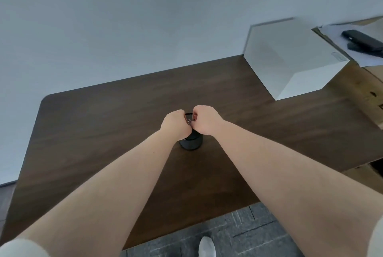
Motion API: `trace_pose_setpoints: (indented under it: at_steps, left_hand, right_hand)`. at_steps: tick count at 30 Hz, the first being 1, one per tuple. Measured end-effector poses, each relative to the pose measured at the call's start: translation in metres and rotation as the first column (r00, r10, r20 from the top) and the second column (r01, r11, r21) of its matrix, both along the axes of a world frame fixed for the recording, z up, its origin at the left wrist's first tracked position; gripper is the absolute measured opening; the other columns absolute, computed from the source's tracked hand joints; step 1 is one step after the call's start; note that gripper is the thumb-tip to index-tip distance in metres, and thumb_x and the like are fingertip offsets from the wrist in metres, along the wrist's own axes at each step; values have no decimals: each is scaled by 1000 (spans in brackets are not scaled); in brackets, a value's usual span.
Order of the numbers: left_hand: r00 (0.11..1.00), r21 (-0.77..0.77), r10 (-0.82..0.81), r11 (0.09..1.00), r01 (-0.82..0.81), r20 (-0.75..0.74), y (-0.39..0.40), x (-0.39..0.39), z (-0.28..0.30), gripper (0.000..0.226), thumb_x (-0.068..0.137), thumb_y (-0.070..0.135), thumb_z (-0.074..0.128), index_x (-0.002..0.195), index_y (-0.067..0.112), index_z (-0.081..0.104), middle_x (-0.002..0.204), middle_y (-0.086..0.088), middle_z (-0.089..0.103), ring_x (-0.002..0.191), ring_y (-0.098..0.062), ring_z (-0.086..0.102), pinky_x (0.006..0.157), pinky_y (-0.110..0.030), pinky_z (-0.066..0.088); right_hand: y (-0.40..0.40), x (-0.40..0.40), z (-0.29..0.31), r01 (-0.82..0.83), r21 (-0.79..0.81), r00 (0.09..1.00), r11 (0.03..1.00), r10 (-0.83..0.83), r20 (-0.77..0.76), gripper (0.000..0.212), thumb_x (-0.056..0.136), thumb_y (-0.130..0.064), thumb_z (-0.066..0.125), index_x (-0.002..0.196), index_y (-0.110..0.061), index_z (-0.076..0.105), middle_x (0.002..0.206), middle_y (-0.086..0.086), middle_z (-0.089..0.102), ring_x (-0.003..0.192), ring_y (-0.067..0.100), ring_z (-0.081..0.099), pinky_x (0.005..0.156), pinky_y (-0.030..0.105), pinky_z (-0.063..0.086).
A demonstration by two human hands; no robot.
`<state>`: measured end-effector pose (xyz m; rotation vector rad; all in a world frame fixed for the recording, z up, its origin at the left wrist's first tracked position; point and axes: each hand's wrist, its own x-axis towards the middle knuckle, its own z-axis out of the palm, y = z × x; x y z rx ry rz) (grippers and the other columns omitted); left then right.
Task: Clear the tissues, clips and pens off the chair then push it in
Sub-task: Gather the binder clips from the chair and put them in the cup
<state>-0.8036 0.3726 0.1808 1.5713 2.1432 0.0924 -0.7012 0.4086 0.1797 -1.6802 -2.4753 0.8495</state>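
A small black cylindrical holder [191, 143] stands upright in the middle of the dark wooden desk [93, 132]. Both my hands hover over its open top, close together. My left hand [176, 125] is curled, and a small metal clip [188, 121] shows between its fingertips and those of my right hand [204, 121], which is also curled. Which hand grips the clip is hard to tell; both touch it. The chair, tissues and pens are out of view.
A white box [290, 57] sits at the desk's back right corner. Beyond it a lighter wooden surface [356, 86] carries papers and a black stapler-like object [362, 42]. A grey wall stands behind. Grey carpet [238, 234] and a shoe tip [207, 246] lie below.
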Motion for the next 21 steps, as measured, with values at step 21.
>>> trace_pose_setpoints:
  at_steps: [21]
  left_hand:
    - [993, -8, -113, 994, 113, -44, 19, -13, -18, 21, 82, 20, 58, 98, 8, 52, 91, -4, 48, 83, -23, 49, 68, -33, 42]
  right_hand:
    - [12, -20, 3, -94, -63, 986, 994, 102, 135, 8, 86, -7, 51, 88, -11, 45, 80, 1, 47, 81, 24, 50, 63, 31, 41]
